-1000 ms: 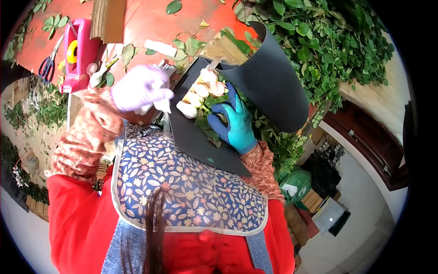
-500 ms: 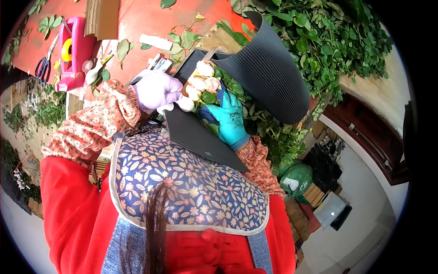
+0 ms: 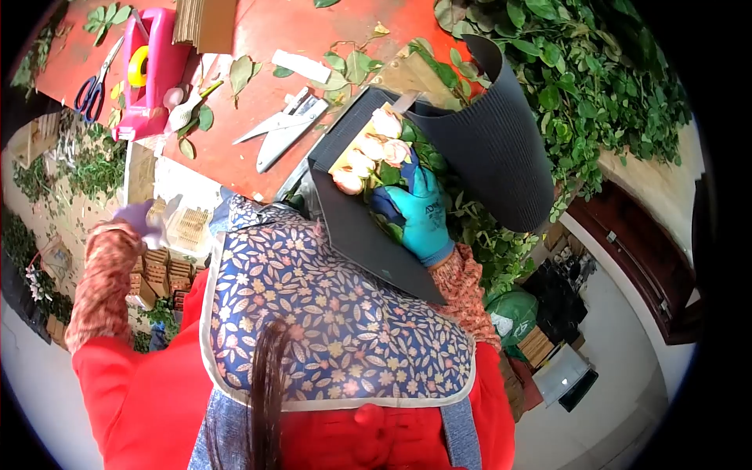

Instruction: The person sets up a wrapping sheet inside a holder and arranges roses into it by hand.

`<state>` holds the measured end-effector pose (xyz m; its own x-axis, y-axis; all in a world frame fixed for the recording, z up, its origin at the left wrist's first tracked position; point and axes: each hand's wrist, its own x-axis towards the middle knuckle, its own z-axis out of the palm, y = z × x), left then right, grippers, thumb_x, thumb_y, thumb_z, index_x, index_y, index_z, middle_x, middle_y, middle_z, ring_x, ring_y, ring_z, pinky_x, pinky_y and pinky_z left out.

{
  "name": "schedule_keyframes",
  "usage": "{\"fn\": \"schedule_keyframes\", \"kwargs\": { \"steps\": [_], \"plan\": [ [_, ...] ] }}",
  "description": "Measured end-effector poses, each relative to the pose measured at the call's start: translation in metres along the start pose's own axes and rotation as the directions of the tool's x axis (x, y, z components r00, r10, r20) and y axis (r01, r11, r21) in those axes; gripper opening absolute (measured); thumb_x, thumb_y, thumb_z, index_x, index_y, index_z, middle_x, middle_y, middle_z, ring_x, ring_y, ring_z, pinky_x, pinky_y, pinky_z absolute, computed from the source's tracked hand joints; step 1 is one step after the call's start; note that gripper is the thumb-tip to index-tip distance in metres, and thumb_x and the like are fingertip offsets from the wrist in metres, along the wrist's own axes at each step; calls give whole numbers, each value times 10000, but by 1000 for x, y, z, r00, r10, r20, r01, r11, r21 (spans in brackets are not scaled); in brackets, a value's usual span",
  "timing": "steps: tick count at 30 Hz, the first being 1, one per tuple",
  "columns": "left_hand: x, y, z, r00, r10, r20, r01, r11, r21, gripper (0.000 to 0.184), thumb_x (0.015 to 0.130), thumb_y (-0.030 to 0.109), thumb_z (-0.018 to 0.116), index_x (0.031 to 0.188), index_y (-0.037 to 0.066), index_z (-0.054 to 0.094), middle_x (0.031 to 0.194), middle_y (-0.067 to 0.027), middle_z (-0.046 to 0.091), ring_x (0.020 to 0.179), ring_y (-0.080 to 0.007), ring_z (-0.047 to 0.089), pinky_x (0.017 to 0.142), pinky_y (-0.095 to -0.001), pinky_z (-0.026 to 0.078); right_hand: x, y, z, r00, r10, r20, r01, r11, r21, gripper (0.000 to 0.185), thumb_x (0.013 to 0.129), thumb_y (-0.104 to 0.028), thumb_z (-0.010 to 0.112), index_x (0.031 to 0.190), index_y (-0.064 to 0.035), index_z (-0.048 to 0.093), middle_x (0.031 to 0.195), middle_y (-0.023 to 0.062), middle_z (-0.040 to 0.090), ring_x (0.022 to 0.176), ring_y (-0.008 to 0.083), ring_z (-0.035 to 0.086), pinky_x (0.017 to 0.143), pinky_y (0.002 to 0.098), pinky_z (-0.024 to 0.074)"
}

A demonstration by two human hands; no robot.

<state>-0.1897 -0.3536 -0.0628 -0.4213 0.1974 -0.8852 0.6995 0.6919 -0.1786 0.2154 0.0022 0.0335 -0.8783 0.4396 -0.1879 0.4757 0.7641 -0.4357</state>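
Pale pink and cream roses [image 3: 371, 146] lie in a small bunch on a black ribbed sheet [image 3: 360, 235]. My right hand [image 3: 423, 210], in a teal and blue glove, is closed round the bunch at its leaves and stems, just right of the blooms. Far to the left, my left hand [image 3: 139, 222] in a purple glove is beside a clear plastic box [image 3: 190, 227]. That hand is blurred; its fingers seem closed on something whitish that I cannot make out.
On the red table [image 3: 258, 39] are open shears [image 3: 286, 129], a pink tape dispenser [image 3: 160, 70], scissors [image 3: 92, 94], cardboard [image 3: 205, 23] and a white net sleeve [image 3: 185, 111]. A curved black sheet [image 3: 501, 137] stands at the right, beside heaped green foliage [image 3: 603, 86].
My left hand has moved from the roses out to the left and down. The white net at the lowest bloom is gone from there. The shears are now uncovered. My right hand remains at the bunch.
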Motion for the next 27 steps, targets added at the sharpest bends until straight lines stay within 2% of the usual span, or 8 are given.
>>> {"fn": "schedule_keyframes", "kwargs": {
  "steps": [5,10,12,14,16,19,21,27],
  "plan": [
    [29,19,20,997,76,-35,-70,989,134,210,809,266,682,903,79,705,789,-163,692,795,-351,693,738,-468,547,-4,-16,-65,996,-2,88,-19,972,236,327,844,-111,737,1168,-114,700,1411,205,521,1201,393,552,999,422,454],
    [-59,146,-96,755,608,-245,-493,774,398,134,796,188,663,895,99,676,719,-121,664,753,-324,690,681,-451,550,5,-42,-119,975,158,154,-199,932,302,362,860,-72,719,1219,-71,673,1051,176,698,906,314,698,810,342,533],
    [-100,189,-141,443,804,-397,-721,583,376,104,793,135,619,888,115,657,744,-96,658,710,-285,676,604,-377,529,9,-42,-87,997,15,81,-34,969,243,326,882,-126,701,1205,-89,680,875,144,701,782,313,693,725,379,538],
    [-100,218,-159,-55,890,-453,-970,60,236,407,739,-17,597,1120,111,661,970,-124,685,842,-280,689,678,-379,549,21,-31,-49,991,-102,87,78,967,241,233,925,-249,636,1094,-99,692,807,151,679,725,336,664,598,441,497],
    [-68,246,-141,-303,819,-487,-948,-310,70,440,750,-41,584,1146,106,707,1158,-103,713,1032,-258,695,845,-342,565,27,-23,-28,921,-99,377,100,995,16,276,894,-186,634,1142,-80,687,895,150,705,776,338,674,669,425,520],
    [-67,254,-145,-244,901,-359,-970,-227,91,401,780,-21,580,1130,98,733,1155,-108,716,1072,-248,687,889,-332,556,24,-14,-14,968,-180,175,161,980,117,191,923,-298,630,943,-111,668,706,118,640,634,326,632,545,468,471],
    [-68,250,-151,-21,979,-201,-998,-9,60,357,847,15,580,1167,81,723,1148,-115,718,1089,-245,682,926,-329,539,24,-17,-19,983,-154,101,145,985,90,202,929,-311,623,941,-113,662,691,109,637,609,316,629,534,457,471],
    [-29,259,-130,-144,928,-344,-949,-228,-218,340,855,39,561,1153,80,720,1091,-148,723,1034,-273,696,921,-355,544,36,-12,-3,993,-36,113,66,961,-267,215,922,-321,644,927,-106,635,613,78,587,550,256,609,509,400,469]
  ]
}}
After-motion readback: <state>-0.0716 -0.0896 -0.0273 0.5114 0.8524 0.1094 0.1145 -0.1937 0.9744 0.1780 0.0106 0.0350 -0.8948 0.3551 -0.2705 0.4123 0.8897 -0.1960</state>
